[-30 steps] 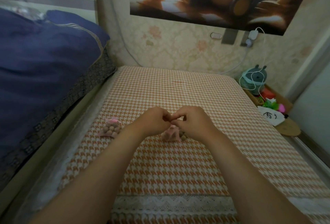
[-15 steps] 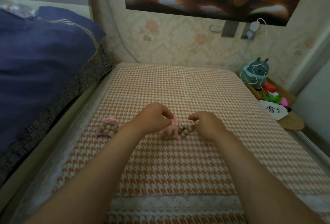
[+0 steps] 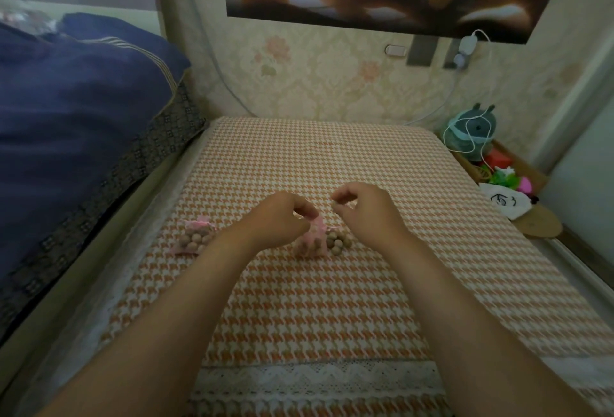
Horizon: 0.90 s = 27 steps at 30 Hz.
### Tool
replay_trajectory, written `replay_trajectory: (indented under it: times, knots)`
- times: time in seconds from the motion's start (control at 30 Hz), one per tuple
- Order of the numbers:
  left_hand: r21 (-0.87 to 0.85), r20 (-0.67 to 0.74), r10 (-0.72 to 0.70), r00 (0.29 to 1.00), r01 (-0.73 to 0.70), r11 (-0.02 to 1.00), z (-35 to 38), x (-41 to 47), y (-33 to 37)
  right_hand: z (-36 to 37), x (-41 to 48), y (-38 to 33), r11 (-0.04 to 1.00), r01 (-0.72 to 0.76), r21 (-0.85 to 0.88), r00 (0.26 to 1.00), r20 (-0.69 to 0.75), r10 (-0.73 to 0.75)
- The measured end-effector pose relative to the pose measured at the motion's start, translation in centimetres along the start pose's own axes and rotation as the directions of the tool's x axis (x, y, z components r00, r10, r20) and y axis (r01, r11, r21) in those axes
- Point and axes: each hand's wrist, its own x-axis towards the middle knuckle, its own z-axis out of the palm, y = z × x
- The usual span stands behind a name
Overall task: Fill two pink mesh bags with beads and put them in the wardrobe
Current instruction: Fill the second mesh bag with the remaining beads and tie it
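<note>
Orange-and-white houndstooth cloth (image 3: 332, 300) covers the surface I am looking down on. My left hand (image 3: 282, 217) pinches the gathered top of a pink mesh bag (image 3: 310, 242), which sits on the cloth partly filled with beads. Loose beads (image 3: 335, 239) lie touching its right side. My right hand (image 3: 365, 214) hovers above them with curled fingers, thumb near forefinger; I cannot tell whether it holds a bead. A second pink bag (image 3: 196, 239), full and tied, lies well to the left. A blue duvet (image 3: 83, 117) crowds the left edge; a teal toy (image 3: 471, 131) wrapped in white cable stands at the far right.
</note>
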Motion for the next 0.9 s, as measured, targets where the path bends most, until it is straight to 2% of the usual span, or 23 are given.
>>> replay_trajectory:
  times: [0.13, 0.4, 0.53, 0.7, 0.77, 0.9]
  knots:
    - [0.013, -0.020, 0.015, 1.000, -0.015, 1.000, -0.1, -0.3, 0.4, 0.0, -1.0, -2.2, 0.990, 0.094, 0.104, 0.994, 0.049, -0.100]
    - [-0.009, -0.003, 0.074, 0.997, -0.074, 0.997, -0.2, -0.8, 0.5, 0.9, -1.5, -2.0, 0.972, 0.226, -0.059, 0.966, 0.144, -0.216]
    - [-0.024, -0.006, 0.072, 0.997, -0.073, 0.997, -0.4, -0.9, 0.5, 0.8, -1.4, -2.1, 0.973, 0.231, -0.002, 0.963, 0.143, -0.228]
    - [0.009, -0.030, 0.038, 0.999, -0.037, 0.999, -0.3, -0.6, 0.2, -0.3, -1.0, -1.4, 0.988, 0.150, 0.045, 0.987, 0.055, -0.152]
    - [0.019, -0.029, 0.031, 0.999, -0.031, 0.999, -0.2, -0.4, 0.1, -0.5, -0.6, -0.3, 0.996, 0.085, -0.030, 0.995, 0.053, -0.083]
    - [0.040, -0.049, 0.036, 0.998, -0.034, 0.999, 0.0, -0.3, 0.2, -0.6, -0.5, 1.9, 0.964, -0.031, -0.265, 0.982, 0.169, 0.078]
